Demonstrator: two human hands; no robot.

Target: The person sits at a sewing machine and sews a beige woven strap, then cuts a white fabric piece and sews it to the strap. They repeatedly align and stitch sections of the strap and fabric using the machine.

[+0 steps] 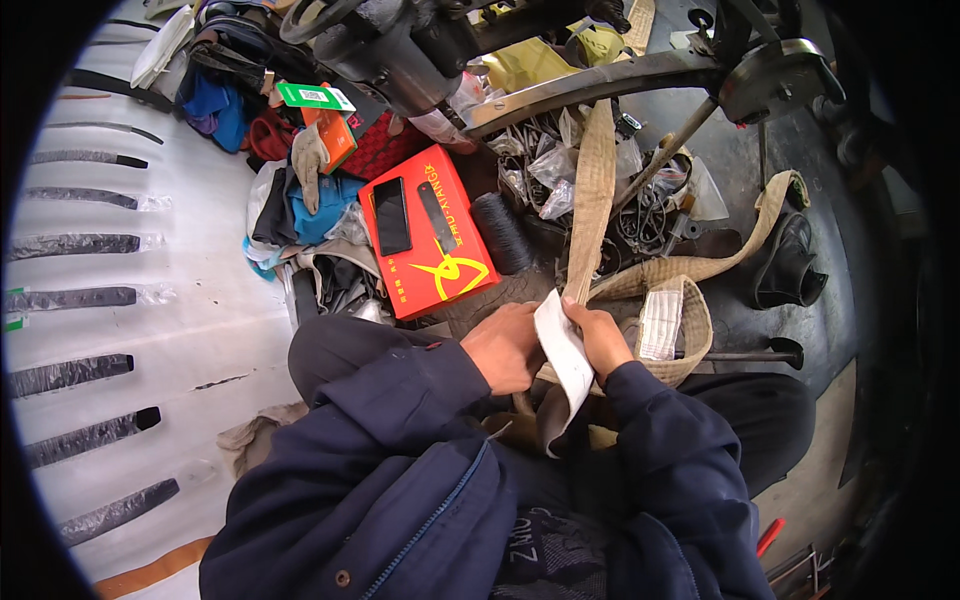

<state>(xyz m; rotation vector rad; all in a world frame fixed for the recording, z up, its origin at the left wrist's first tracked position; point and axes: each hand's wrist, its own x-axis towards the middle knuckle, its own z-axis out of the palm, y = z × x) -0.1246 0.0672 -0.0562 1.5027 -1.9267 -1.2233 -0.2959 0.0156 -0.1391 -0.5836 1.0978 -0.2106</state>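
Observation:
In front of my lap a curved white strip stands between my two hands, its lower end bending down toward my legs. My left hand is closed at the strip's left edge, its fingertips partly hidden behind it. My right hand is closed at the other edge, thumb near the top. A long beige webbing strap runs from the machine down to my hands. More of this webbing loops beside my right hand, with a white stitched patch showing on it.
Beyond my hands lie a red box bearing a black phone, and a black thread spool. A dark metal machine stands at the far side. Clothes pile up left, a black shoe sits right, and wrapped dark strips line the left.

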